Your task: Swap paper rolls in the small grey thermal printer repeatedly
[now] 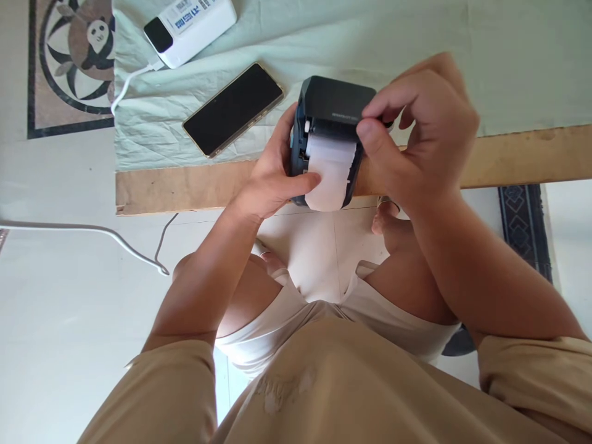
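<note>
A dark portable printer (299,163) is held over the table's front edge. Its black lid (340,97) is raised, and a strip of white paper (329,176) runs out from inside and hangs over the near end. My left hand (277,166) is closed round the printer's left side, the thumb lying on the paper's edge. At the lid's right corner, my right hand (420,123) pinches with thumb and forefinger, while its other fingers curl behind. The printer's underside and part of its right side are hidden.
On the pale green cloth (509,68) lie a smartphone (234,110) with a dark screen and a white power bank (198,28) with a cable (132,77). A wooden edge (522,157) borders the table. Another white cable (92,228) crosses the left side.
</note>
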The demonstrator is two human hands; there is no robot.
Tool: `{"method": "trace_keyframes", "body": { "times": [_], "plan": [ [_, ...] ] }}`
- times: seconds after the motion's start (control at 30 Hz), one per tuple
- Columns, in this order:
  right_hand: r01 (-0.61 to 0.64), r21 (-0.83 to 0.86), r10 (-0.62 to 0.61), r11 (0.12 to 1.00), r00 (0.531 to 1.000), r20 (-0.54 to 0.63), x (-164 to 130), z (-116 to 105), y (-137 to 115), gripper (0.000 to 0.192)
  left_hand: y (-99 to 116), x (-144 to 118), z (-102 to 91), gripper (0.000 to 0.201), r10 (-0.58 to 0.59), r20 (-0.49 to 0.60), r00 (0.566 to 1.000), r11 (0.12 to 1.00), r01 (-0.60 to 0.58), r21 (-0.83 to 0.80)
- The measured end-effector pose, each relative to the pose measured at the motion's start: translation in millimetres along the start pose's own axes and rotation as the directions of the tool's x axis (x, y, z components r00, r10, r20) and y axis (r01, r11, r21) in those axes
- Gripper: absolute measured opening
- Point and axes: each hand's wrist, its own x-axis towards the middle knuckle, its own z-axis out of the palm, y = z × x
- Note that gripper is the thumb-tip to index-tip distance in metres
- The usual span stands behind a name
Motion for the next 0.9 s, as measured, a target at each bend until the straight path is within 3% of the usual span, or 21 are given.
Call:
{"method": "trace_keyframes", "body": {
  "times": [0.07,0.13,0.3,0.53,0.67,0.77,0.9],
  "plan": [
    [0.072,0.011,-0.071,0.997,0.997,-0.042,-1.2,-1.4,5.5,0.004,3.4,-1.7,3.3,0.051,-0.021,-0.017,1.0,1.0,0.021,-0.021],
    [0.091,0.019,-0.091,0.996,0.996,0.01,-3.0,-3.2,9.1,0.004,6.1,-2.7,5.9,0.052,-0.019,-0.024,1.0,0.999,0.018,-0.04],
    [0.097,-0.016,-0.094,0.995,0.985,0.145,-9.4,-5.1,14.5,0.006,8.6,-3.6,8.0,0.062,-0.028,-0.055,0.998,0.997,0.024,-0.076],
    [0.073,-0.006,-0.072,0.997,0.985,0.154,-10.7,-6.7,14.4,0.006,9.0,-5.5,8.9,0.068,-0.051,-0.081,0.995,0.997,0.046,-0.06],
    [0.041,-0.035,-0.034,0.999,0.985,0.169,-7.4,-10.0,9.0,0.018,12.0,-6.7,13.6,0.051,-0.092,-0.124,0.988,0.985,0.072,-0.159],
    [-0.002,-0.039,0.011,0.999,0.975,0.224,-5.5,-11.3,6.4,0.025,13.9,-6.0,16.6,0.034,-0.154,-0.189,0.97,0.981,0.128,-0.145],
    [-0.082,-0.02,0.084,0.996,0.946,0.312,-4.6,-10.4,10.7,0.034,14.4,-4.4,17.8,0.026,-0.155,-0.186,0.97,0.984,0.136,-0.112]
  ]
}}
